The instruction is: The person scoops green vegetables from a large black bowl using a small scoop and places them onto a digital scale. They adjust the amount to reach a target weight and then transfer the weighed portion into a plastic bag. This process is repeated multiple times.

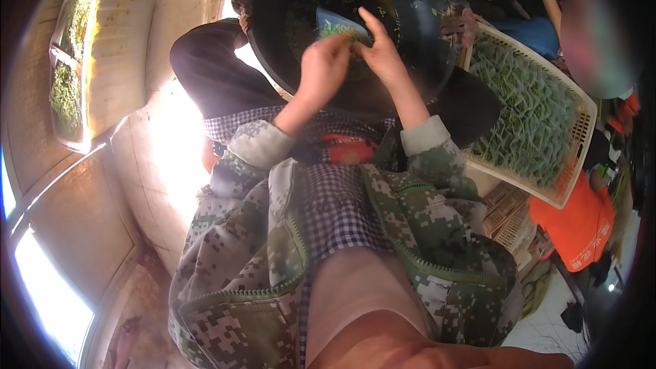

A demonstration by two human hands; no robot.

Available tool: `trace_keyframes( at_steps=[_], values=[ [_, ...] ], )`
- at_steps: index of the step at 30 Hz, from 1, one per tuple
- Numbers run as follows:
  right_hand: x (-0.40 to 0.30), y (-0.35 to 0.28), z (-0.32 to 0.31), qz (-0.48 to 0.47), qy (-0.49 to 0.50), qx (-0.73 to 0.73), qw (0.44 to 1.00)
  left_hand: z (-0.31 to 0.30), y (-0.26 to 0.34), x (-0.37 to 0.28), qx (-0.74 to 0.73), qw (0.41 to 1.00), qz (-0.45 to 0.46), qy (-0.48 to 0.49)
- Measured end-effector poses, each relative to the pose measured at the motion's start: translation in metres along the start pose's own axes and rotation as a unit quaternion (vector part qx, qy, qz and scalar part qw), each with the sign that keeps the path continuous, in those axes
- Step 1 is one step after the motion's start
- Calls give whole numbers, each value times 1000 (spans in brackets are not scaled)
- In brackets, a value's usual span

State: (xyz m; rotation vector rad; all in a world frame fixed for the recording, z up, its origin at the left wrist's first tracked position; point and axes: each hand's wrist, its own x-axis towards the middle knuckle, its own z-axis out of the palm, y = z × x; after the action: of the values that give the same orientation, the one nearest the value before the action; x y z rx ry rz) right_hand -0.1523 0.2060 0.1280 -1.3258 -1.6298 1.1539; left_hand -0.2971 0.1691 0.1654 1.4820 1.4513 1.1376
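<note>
A small translucent bluish bag [328, 18] with chopped green bits [338, 29] in it is tilted over a wide black basin [287, 69]. My left hand [325, 64] pinches the bag's near edge, its fingertips blurred. My right hand [383, 54] meets it at the bag's right corner, thumb low and index finger stretched upward. Whether those fingers grip the film is hard to see. Loose green bits and a dark wet sheen show inside the basin, which rests between my knees.
A cream plastic crate [584, 128] at the right holds tight rows of small greenish bags [523, 113]. Wrapped handles [464, 25] stick out from the basin. A pale tub [120, 46] with green bits stands far left. Another person's arm [546, 0] and an orange cloth [574, 220] show at right.
</note>
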Motion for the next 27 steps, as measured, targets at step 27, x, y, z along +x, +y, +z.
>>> trace_keyframes(
  at_steps=[27],
  values=[
    [-30,6,0,246,-17,368,896,-34,45,248,267,913,306,-36]
  ],
)
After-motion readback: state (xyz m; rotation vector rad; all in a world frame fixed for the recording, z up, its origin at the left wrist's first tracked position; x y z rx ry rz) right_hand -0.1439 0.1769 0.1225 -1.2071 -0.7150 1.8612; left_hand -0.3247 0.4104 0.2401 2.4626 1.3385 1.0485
